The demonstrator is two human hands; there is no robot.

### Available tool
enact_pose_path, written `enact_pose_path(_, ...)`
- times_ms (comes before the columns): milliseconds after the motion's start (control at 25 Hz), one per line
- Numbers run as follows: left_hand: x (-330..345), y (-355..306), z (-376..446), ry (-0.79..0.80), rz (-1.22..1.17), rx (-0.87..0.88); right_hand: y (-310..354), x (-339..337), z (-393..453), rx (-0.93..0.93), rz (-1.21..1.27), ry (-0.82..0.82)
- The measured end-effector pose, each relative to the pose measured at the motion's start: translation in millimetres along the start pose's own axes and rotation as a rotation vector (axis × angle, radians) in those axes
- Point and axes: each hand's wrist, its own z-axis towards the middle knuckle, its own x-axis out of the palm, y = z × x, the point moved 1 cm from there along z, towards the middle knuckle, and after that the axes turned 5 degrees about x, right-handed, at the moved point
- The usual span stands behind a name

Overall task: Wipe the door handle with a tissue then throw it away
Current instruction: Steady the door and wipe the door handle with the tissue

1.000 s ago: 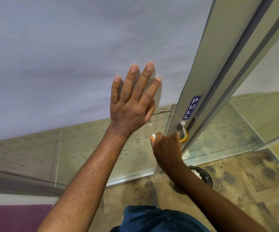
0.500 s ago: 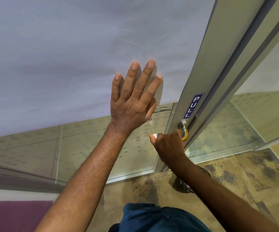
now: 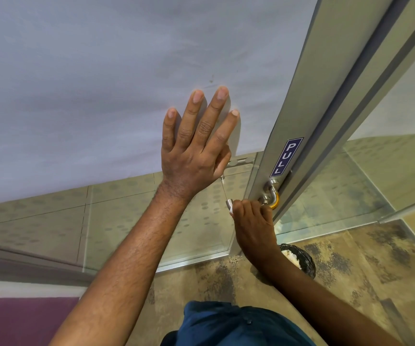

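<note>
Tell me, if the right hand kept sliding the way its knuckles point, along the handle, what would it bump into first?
Probably the handle's bend at the door frame. The right hand, with a tissue, already wraps the lever there; depth is unclear.

- The left hand (image 3: pixel 196 156) lies flat on the frosted glass door panel (image 3: pixel 101 83).
- The curved metal door handle (image 3: pixel 271 194) sits right of it, under the blue PULL sticker (image 3: pixel 286 157).
- The right hand (image 3: pixel 253 221) grips the handle.
- The black bin (image 3: pixel 301 260) stands on the floor below.

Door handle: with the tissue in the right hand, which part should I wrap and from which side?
Wrap the straight lever bar of the door handle, coming from below as the right hand does now, the tissue between fingers and metal. The bar juts left from the frame with its free end exposed, so the closed hand can slide along it. The curved neck by the frame needs a separate pinch.
</note>
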Motion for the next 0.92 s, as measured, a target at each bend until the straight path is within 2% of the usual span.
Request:
enact_pose_path(280,0,0,0,0.000,0.014,-0.011,26,-19,37,0.110,-0.095,0.113)
enact_pose_path(400,0,0,0,0.007,0.017,-0.012,31,-22,42,0.070,-0.131,0.070)
enact_pose_path(520,0,0,1,0.004,0.019,-0.016,29,-16,37,0.057,-0.047,0.037)
enact_pose_path(720,0,1,0,0.018,0.023,-0.013,17,-15,29,-0.097,-0.037,0.049)
enact_pose_path(920,0,0,0,0.011,0.029,-0.013,0,-8,0,-0.067,-0.019,0.060)
